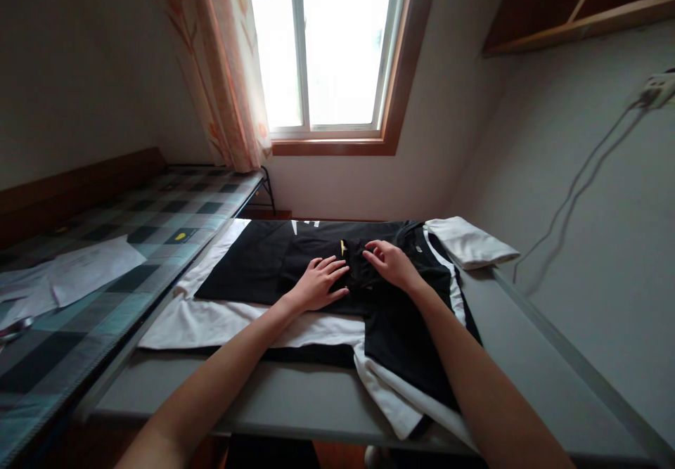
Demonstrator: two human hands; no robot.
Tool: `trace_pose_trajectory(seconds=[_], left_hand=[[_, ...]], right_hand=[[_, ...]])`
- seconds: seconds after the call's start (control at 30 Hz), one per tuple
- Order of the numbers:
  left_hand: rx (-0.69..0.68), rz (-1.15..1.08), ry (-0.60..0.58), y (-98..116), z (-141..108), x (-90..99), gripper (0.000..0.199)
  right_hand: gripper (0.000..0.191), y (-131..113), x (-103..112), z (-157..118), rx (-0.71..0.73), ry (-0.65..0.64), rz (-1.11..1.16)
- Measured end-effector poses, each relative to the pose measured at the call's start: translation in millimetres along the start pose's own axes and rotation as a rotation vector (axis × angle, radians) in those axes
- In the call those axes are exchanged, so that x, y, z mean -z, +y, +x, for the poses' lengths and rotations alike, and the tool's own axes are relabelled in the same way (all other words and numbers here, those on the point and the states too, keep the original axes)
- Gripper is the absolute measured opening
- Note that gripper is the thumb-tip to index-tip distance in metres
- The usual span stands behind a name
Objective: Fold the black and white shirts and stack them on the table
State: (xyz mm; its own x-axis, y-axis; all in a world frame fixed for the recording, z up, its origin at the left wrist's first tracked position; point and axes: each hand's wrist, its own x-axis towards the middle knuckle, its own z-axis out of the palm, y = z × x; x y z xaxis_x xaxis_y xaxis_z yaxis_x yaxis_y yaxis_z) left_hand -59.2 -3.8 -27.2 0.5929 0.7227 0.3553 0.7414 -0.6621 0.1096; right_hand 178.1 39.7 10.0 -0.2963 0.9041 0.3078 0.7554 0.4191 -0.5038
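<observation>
Black and white shirts lie in layers on a grey table (pixel 311 402). On top is a black shirt (pixel 253 261) with a white mark near its far edge; white cloth (pixel 211 321) shows beneath it. My left hand (pixel 319 284) rests on the black cloth with its fingers spread. To its right, my right hand (pixel 389 264) is over the same black cloth, its fingers bent and apart. A small bunched black piece with a yellow strip (pixel 342 248) lies between the two hands. A white sleeve (pixel 469 242) sticks out at the far right.
On the left is a bed with a checked cover (pixel 211 205) and papers (pixel 79 275) on it. A window (pixel 337 47) and a patterned curtain (pixel 221 54) are behind the table. At the right a cable (pixel 580 174) hangs from a wall socket (pixel 658 89).
</observation>
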Motion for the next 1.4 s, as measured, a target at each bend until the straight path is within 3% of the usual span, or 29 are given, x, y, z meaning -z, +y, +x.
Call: trace_pose_trajectory(seconds=[0.17,0.33,0.57,0.8,1.07,1.2,1.4], left_hand=[[-0.004,-0.021,0.051,2.3,1.0,1.2,0.056],[-0.042,0.013,0.065,13.2,12.9,1.4,0.052],[-0.064,0.059,0.03,30.0,38.6,-5.5,0.041],[-0.089,0.071,0.079,24.5,38.7,-18.6,0.049],[-0.147,0.13,0.117,24.9,40.0,-23.0,0.03],[-0.119,0.16,0.113,26.0,38.7,-19.5,0.027],[-0.103,0.178,0.11,31.4,37.2,-10.0,0.024]], right_hand=[[0.019,37.9,13.6,5.0,-0.272,0.111,-0.083],[0.019,54.3,6.7,5.6,-0.343,0.139,-0.016],[0.019,57.3,-1.1,5.5,-0.271,0.208,0.019],[0.017,53.1,-7.9,4.3,-0.158,0.217,-0.024],[0.022,44.7,-8.5,1.2,-0.056,0.212,-0.161],[0.027,33.7,-14.4,1.9,0.015,0.146,-0.235],[0.032,22.2,-26.2,11.5,0.008,0.039,-0.296]])
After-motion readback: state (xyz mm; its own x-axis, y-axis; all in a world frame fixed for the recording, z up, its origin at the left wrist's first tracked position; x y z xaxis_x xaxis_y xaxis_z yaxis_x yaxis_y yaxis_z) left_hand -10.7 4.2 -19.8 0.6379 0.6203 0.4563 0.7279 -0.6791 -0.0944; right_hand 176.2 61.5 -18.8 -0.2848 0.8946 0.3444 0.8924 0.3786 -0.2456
